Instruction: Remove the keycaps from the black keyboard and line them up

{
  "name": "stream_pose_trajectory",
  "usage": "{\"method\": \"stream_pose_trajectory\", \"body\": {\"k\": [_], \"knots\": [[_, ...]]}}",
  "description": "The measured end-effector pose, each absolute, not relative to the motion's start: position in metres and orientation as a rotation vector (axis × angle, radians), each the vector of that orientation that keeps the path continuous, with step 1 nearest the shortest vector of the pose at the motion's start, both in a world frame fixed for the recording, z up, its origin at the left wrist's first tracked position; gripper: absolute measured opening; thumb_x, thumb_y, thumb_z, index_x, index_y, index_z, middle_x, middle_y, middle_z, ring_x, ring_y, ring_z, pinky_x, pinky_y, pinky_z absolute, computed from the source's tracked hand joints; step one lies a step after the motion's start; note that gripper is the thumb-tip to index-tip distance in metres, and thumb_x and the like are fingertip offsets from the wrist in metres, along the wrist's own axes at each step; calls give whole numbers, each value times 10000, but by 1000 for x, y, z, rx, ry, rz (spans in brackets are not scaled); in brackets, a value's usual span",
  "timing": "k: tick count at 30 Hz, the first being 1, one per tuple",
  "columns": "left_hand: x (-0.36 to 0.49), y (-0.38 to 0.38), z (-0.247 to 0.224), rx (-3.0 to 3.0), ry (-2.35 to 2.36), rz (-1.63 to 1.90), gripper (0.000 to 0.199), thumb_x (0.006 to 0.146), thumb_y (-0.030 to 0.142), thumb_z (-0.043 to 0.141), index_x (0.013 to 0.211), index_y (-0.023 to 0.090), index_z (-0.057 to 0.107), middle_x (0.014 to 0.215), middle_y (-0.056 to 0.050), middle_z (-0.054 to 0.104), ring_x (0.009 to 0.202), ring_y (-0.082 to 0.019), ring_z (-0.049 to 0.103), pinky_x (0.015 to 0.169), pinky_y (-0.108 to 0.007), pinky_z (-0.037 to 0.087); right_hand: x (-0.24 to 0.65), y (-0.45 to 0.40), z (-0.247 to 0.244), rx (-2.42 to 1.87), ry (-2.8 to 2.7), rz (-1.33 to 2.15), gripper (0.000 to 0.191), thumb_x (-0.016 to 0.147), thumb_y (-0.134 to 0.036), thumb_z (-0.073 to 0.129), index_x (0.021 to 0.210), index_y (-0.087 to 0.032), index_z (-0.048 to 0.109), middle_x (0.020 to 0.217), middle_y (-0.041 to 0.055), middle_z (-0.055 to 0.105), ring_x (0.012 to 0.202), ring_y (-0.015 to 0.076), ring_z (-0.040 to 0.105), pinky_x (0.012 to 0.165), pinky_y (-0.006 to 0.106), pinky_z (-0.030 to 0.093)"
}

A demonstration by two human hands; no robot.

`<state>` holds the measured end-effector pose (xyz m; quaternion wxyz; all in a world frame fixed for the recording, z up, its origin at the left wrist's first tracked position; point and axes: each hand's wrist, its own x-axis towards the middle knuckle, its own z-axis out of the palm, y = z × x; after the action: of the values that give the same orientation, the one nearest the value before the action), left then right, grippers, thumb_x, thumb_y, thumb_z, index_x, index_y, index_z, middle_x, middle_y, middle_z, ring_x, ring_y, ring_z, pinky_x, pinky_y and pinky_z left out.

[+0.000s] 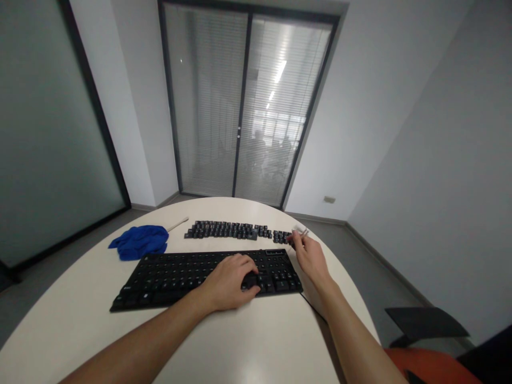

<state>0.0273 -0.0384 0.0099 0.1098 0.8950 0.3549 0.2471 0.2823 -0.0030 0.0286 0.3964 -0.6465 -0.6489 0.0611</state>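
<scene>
A black keyboard (172,277) lies across the table in front of me, its keys partly bare at the right side. My left hand (234,280) rests on its right-hand part, thumb apart from the curved fingers, with dark keys showing between them. Beyond the keyboard, loose black keycaps (224,230) stand in rows. At the right end of these, my right hand (310,256) has its fingertips pinched on a small black keycap (291,241). A thin, pale, wire-like tool (304,232) shows just behind those fingers; whether the hand touches it is unclear.
A crumpled blue cloth (142,241) lies left of the keycaps, with a thin white-handled brush or stick (178,224) beside it. The keyboard cable (314,306) runs off the right. A chair (428,322) stands right of the round white table (248,346).
</scene>
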Motion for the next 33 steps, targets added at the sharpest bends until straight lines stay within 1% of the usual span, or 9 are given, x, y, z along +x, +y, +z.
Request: {"method": "stream_pose_trajectory", "body": {"k": [5,8,11,14,20,22,26,29,33], "knots": [[28,-38,9,2648,1031,726,247,790,319,664,1006,215,603,1044,-47,636,1008,-240,569,926,-377,445,271,-17,43,-1639,-1599,163,625,979,-569,279,865,-177,753,774,87,720,771,232,650,683,283,400],[29,-38,9,2649,1029,733,247,785,311,665,999,217,585,1025,-42,633,993,-238,569,913,-372,442,265,-20,45,-1641,-1638,151,565,968,-556,337,832,-173,729,734,80,707,705,221,637,633,276,383],[29,-38,10,2634,1042,729,200,780,297,664,916,215,543,981,-34,627,941,-227,569,867,-359,443,256,-22,43,-1605,-1684,147,470,951,-528,412,785,-179,678,709,64,697,648,200,618,613,267,374],[30,-39,9,2623,1050,731,215,771,287,662,824,215,466,976,-36,615,920,-221,563,832,-346,436,243,-25,39,-1557,-1729,197,436,952,-526,418,792,-191,648,660,40,673,590,182,592,590,260,369],[30,-39,9,2673,1086,716,244,776,308,646,806,219,421,905,-20,576,863,-208,543,749,-326,416,221,-26,24,-1486,-1799,435,506,973,-543,349,673,-192,554,587,22,621,588,169,584,596,258,391],[30,-40,10,2697,1112,710,240,778,312,643,795,218,423,864,-12,561,825,-200,532,716,-320,412,217,-27,21,-1453,-1851,502,486,973,-534,360,694,-189,560,634,23,644,631,171,595,634,261,413],[31,-41,11,2731,1165,691,224,789,339,622,744,214,442,825,-20,553,804,-205,530,697,-329,431,212,-31,18,-1353,-2015,537,414,984,-482,376,837,-178,614,854,62,698,800,202,621,752,294,442],[31,-43,11,2751,1191,689,168,798,305,594,720,209,481,820,-40,576,828,-223,542,716,-350,457,211,-33,15,-1292,-2073,504,387,996,-451,368,915,-174,626,933,81,688,881,215,614,827,322,445],[32,-46,11,2824,1166,669,85,804,266,566,756,197,554,878,-72,625,899,-253,552,778,-381,478,211,-32,10,-1231,-2074,545,351,989,-432,407,1046,-175,638,1049,96,678,1009,223,615,940,343,436]]}}
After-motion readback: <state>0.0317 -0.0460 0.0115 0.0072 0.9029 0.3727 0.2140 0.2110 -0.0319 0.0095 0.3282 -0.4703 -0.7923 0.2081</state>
